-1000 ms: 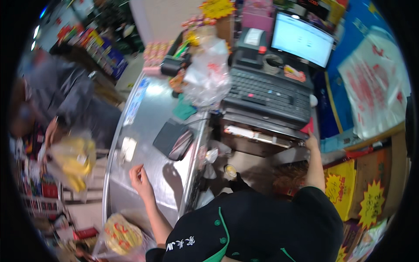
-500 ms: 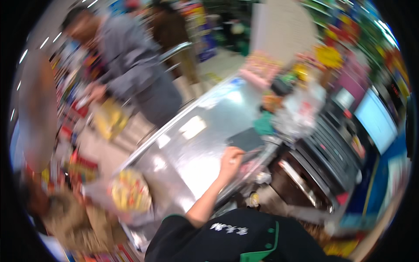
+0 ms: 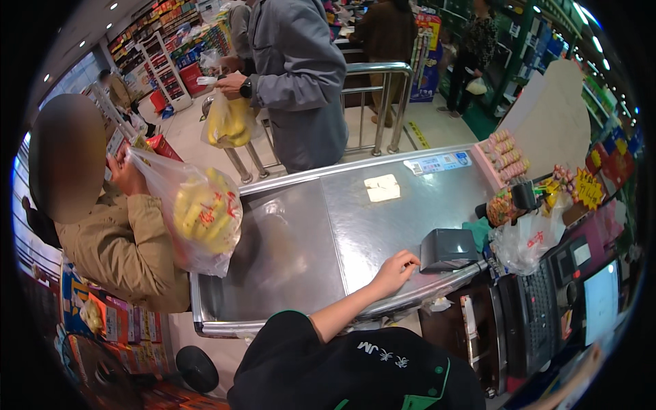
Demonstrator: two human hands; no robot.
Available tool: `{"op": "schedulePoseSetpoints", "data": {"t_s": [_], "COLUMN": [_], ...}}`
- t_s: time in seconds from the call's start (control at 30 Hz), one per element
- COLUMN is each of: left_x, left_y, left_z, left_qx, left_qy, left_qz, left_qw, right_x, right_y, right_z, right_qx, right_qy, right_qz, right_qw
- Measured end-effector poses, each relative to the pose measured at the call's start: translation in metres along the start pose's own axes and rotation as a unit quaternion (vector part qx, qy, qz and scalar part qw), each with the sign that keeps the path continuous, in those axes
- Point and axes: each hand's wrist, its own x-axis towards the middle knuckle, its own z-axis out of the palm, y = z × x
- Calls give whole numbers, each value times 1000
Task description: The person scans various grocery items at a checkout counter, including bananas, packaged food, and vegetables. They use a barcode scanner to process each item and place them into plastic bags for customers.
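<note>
My left hand [image 3: 396,272] rests over the near edge of the metal counter [image 3: 290,273], its fingers loosely curled with nothing visible in them. Just right of its fingertips stands a small dark grey box-shaped device [image 3: 447,249]. My right hand [image 3: 593,358] is at the far right, by the lower part of a lit monitor [image 3: 603,301]; its fingers are too dim and blurred to make out. Left of the counter, a person in a tan jacket [image 3: 123,253] holds up a clear plastic bag of bananas [image 3: 205,215].
A person in a grey jacket [image 3: 294,75] stands across the counter with another bag of bananas [image 3: 231,123]. Metal rails [image 3: 378,109] run behind. At right are a pink tray of packaged sweets [image 3: 502,160], plastic bags [image 3: 536,239], a black keyboard [image 3: 536,321] and an open drawer [image 3: 471,335].
The view has turned and steadied. The banana bag now hangs higher in the tan-jacketed person's grip. My left hand remains beside the grey device.
</note>
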Motion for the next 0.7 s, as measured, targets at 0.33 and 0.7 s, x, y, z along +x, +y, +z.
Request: {"op": "schedulePoseSetpoints", "data": {"t_s": [0.33, 0.7], "left_x": [-35, -91], "left_y": [14, 34], "left_z": [-45, -112], "left_qx": [-427, -310], "left_qy": [80, 431], "left_qz": [-142, -73], "left_qw": [890, 844], "right_x": [-411, -397], "right_y": [-544, -492], "right_z": [221, 257], "right_qx": [368, 403], "right_qy": [-455, -582], "right_qz": [-424, -210], "right_qw": [691, 674]}}
